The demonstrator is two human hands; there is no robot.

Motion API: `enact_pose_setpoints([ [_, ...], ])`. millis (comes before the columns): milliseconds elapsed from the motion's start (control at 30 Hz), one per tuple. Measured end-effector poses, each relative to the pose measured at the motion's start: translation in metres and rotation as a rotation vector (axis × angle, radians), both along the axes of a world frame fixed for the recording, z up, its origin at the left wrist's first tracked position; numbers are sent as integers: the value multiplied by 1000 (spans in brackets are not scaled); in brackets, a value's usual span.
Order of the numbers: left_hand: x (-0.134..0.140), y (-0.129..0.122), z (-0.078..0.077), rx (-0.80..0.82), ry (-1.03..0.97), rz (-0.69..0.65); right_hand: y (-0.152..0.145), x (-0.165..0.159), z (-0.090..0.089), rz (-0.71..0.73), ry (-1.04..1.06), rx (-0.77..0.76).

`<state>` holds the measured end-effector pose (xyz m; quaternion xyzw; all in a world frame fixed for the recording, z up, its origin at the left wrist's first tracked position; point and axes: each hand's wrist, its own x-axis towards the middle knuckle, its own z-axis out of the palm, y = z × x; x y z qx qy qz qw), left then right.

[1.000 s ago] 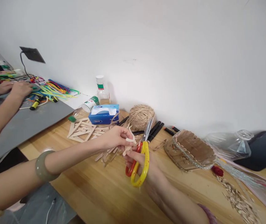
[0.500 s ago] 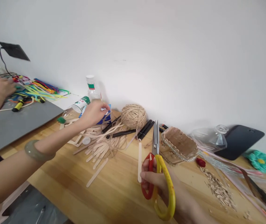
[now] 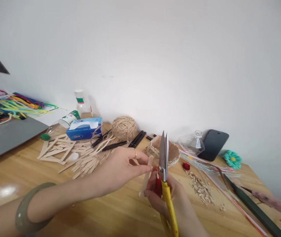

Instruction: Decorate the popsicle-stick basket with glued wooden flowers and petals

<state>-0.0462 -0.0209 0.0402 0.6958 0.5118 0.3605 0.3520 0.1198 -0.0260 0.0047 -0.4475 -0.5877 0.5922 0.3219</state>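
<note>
My left hand (image 3: 127, 166), with a ring on one finger, is closed in a pinch around the upper part of a wooden craft stick (image 3: 146, 179). Scissors (image 3: 164, 158) with red and yellow handles are held in my right hand (image 3: 163, 197), blades pointing up and slightly parted. The right thumb lies close to the stick's lower end; whether it also grips the stick I cannot tell. Behind the blades sits a small wooden basket (image 3: 173, 152) with a scalloped edge. More loose craft sticks (image 3: 84, 164) lie in a heap beyond my left wrist.
A twine ball (image 3: 124, 128), black markers (image 3: 137, 139), a blue tissue box (image 3: 84, 128) and plastic bottles (image 3: 83, 103) stand along the wall. To the right are wood chips (image 3: 201, 189), a red rose (image 3: 186, 166), a phone (image 3: 214, 144), a teal flower (image 3: 232, 159) and a glue gun (image 3: 275, 204).
My left hand has come back from above the tissue box to the craft stick beside the scissors and pinches it. The scissors stay in my right hand. The view has turned right.
</note>
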Motion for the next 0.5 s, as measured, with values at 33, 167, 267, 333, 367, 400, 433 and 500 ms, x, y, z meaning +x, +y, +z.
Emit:
enact_pose_setpoints([
  [33, 7, -1, -3, -33, -95, -13, 0, 5, -2, -8, -12, 29],
  [167, 24, -4, -10, 177, -131, 7, 1, 34, -5, -87, -41, 126],
  [267, 36, -6, -11, 452, -64, -27, 0, 56, 2, -262, -15, 204],
  [333, 45, -7, -11, 639, -4, -41, -3, 67, 9, -314, 13, 257],
  [367, 49, -8, -11, 720, 34, -40, -5, 72, 12, -318, 21, 280],
  [400, 54, -8, -11, 793, 67, -37, -6, 76, 14, -318, 21, 293],
  [433, 58, -9, -11, 853, 100, -35, -7, 80, 15, -324, 15, 302],
  [500, 66, -9, -13, 948, 162, -29, -9, 88, 16, -340, -7, 310],
])
